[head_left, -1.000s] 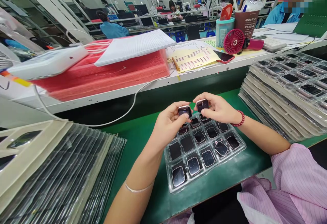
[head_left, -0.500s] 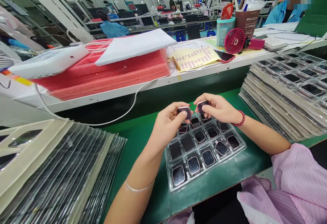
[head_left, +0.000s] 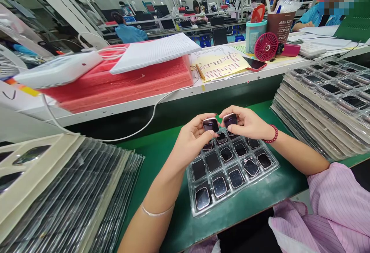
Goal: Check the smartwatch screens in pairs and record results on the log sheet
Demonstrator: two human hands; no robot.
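My left hand (head_left: 194, 136) grips a smartwatch body (head_left: 210, 124), a rounded square with a dark screen and a pale metal rim, no strap. Close beside it, my right hand (head_left: 245, 123) is closed on a second smartwatch body (head_left: 230, 119) of the same kind. Both screens face me, with faint marks showing on them. Beneath my hands lies a clear plastic tray (head_left: 234, 190) with several similar watch bodies in its pockets. Two pockets at its left hold no watch. My hands hide part of the tray's far row.
Stacked trays lean at the left (head_left: 72, 191); another tray stack (head_left: 320, 118) stands at the right. On the shelf ahead are red foam (head_left: 130, 85), paper sheets (head_left: 156, 51), a phone (head_left: 256, 64) and a pink fan (head_left: 266, 47). A white cable (head_left: 153, 110) hangs down. People sit further back.
Both thumbs have slid down off the middle of the screens to the lower edges. Faint marks now show on the screens. The left watch has shifted slightly right, nearer the other.
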